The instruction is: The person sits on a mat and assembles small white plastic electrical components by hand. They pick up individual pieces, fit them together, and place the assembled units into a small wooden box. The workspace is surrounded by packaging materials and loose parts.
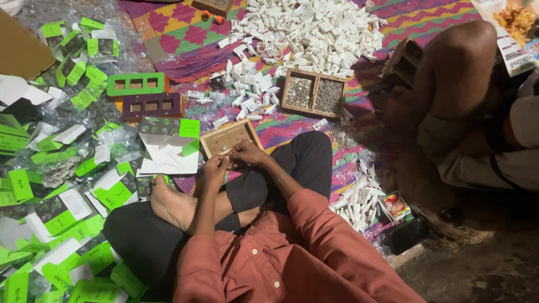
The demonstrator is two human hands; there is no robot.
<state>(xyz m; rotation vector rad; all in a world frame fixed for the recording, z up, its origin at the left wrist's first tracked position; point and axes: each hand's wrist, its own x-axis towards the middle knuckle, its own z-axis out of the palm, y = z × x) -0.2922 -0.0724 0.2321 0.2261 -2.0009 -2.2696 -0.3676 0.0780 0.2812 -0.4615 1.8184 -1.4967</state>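
Your left hand [215,167] and right hand [247,152] meet over your crossed legs, just at the near edge of the small wooden tray [229,136] on the mat [185,33]. The fingers of both hands are curled together, pinched on something tiny between them; the part itself is too small and shadowed to make out, so you cannot tell its shape, its long axis or which way it points.

As for progress, most of the work looks still ahead, judging by the stock. A big heap of white parts [309,28] lies toward the mat's far edge, with a smaller heap [359,202] by your right knee. The divided box of screws [314,94] sits well filled, between the big heap and your knee. On your left, green-and-white cartons [62,213] lie scattered in plenty, mostly flat or open. A second person [477,112] sits at the mat's right edge.
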